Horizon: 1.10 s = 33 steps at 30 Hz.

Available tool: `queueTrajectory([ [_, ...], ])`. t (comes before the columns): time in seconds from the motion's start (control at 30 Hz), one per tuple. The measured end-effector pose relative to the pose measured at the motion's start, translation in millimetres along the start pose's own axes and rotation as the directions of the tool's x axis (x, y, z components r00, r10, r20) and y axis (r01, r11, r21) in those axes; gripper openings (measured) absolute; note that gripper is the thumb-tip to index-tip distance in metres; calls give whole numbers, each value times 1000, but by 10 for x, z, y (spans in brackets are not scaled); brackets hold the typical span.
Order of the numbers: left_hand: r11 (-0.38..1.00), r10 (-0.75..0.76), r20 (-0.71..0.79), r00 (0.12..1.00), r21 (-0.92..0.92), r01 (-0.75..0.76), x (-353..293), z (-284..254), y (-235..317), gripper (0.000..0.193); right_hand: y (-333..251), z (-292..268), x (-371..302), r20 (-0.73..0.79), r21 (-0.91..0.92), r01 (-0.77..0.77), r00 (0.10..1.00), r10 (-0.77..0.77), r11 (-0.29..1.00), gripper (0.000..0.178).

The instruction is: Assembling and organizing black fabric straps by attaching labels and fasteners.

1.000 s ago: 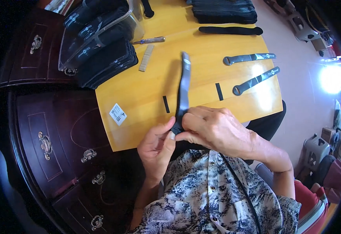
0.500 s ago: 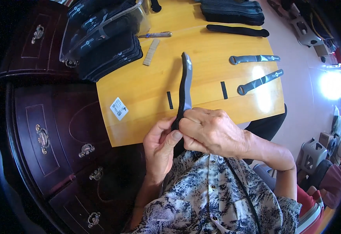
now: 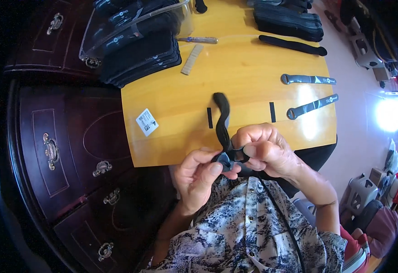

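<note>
Strap (image 3: pixel 223 120): is lying between both hands, its free length curving up and away over the table (image 3: pixel 240 73); flexible, black, matte-faced, with a smoother grey edge showing. Left hand (image 3: pixel 194 179): thumb and fingers are clamping the folded near end of the strap. Right hand (image 3: pixel 272 150): thumb and forefinger are pinching the strap's looped part, just beside the left fingertips. Table: yellow, smooth, faintly grained; is bearing a white label (image 3: pixel 147 122), four-sided, tilted, and two grey straps (image 3: pixel 315 107), glossy, ring-ended, lying apart at right.
</note>
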<state>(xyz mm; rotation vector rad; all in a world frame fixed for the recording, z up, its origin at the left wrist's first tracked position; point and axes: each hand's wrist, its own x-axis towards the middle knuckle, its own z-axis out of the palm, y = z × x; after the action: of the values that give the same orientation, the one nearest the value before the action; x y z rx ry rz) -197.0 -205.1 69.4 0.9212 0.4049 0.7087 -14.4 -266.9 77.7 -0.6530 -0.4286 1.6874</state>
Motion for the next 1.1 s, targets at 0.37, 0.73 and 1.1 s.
queueTrajectory([
  [0.37,880,-255,110,961,438,183,140,-43,280,25,-80,195,-1,216,-827,339,928,-303,449,20],
  [0.73,979,-61,210,976,-178,100,1,-47,-10,39,-10,137,-84,-14,-106,136,990,-138,985,21],
  [1.1,970,1,63,998,243,-16,11,22,-27,37,-17,217,-88,194,-957,282,794,-576,66,46],
])
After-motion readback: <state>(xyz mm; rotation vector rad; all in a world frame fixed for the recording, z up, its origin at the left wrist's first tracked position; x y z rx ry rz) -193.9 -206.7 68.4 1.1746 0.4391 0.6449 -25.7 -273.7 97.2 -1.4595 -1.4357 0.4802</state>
